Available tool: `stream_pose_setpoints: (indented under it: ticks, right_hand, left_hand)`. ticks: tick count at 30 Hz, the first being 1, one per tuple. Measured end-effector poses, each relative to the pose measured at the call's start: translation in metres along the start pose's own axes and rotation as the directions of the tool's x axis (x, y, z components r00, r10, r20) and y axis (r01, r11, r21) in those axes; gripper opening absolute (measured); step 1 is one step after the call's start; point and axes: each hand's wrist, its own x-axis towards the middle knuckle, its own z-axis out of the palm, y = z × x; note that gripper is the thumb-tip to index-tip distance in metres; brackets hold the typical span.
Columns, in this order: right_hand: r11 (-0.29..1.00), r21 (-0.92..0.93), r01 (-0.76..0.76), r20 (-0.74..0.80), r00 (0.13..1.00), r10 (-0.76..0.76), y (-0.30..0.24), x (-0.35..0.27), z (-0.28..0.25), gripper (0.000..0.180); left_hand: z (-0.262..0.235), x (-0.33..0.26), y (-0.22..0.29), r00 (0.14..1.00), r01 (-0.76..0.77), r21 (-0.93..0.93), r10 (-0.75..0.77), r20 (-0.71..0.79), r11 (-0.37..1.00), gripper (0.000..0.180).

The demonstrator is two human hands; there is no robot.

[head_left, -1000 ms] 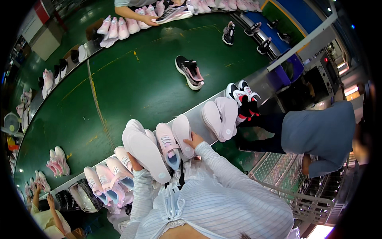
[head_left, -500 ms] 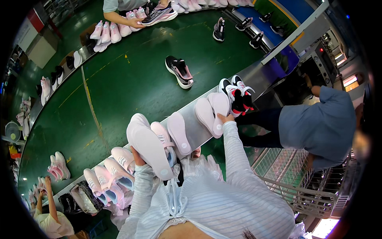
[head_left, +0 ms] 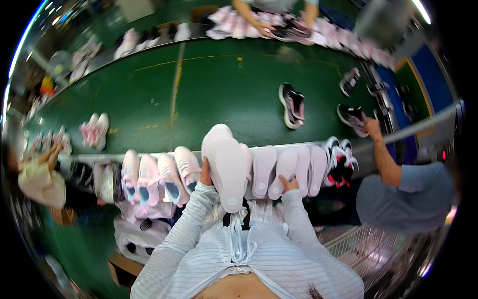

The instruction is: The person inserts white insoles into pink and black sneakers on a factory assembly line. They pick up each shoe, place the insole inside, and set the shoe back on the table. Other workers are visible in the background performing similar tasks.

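Observation:
My left hand is closed round the edge of a stack of pale insoles, held over the near ledge. My right hand grips the heel end of a single pale insole. Left of that one lies another insole, and two more insoles lie to its right. A pink shoe is partly hidden behind the stack. Several pink-and-white shoes stand in a row to the left of my left hand. At the right end of the insoles stands a black, white and red pair of shoes.
A wide green conveyor surface lies beyond the ledge, carrying a black-and-pink shoe. At right, a co-worker's hand touches a black shoe. Another person handles shoes on the far side. A wire cart stands at lower right.
The view has turned to the right. My right hand has drawn an insole left, apart from the others. The left hand still holds its stack. The co-worker at right now reaches to a black shoe.

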Motion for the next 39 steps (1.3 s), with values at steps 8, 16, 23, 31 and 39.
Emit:
stream_pose_setpoints:
  ticks: [8,16,23,31,39]
  right_hand:
    - [0.998,-0.058,-0.018,0.549,0.835,0.047,-0.033,0.018,-0.005,0.051]
    - [0.959,0.183,0.214,0.919,0.31,-0.245,-0.158,-0.104,-0.062,0.038]
    - [0.521,0.649,0.554,0.76,-0.437,-0.482,-0.13,-0.31,-0.062,0.085]
    - [0.887,0.412,0.209,0.568,-0.82,-0.071,-0.016,-0.507,-0.068,0.077]
    - [0.821,0.152,0.55,0.178,-0.833,0.524,0.086,-0.688,-0.068,0.051]
  left_hand:
    - [0.0,-0.071,-0.043,0.894,-0.429,-0.123,0.4,-0.202,0.895,0.062]
    - [0.022,-0.176,-0.124,0.726,-0.687,-0.297,0.608,-0.322,0.663,0.065]
    - [-0.025,-0.287,-0.206,-0.048,-0.883,0.407,0.82,-0.57,0.232,0.06]
    - [-0.004,-0.522,-0.288,-0.747,-0.449,0.881,0.479,-0.462,0.15,0.042]
    - [-0.047,-0.679,-0.391,-0.907,-0.4,0.911,0.103,-0.409,0.099,0.038]
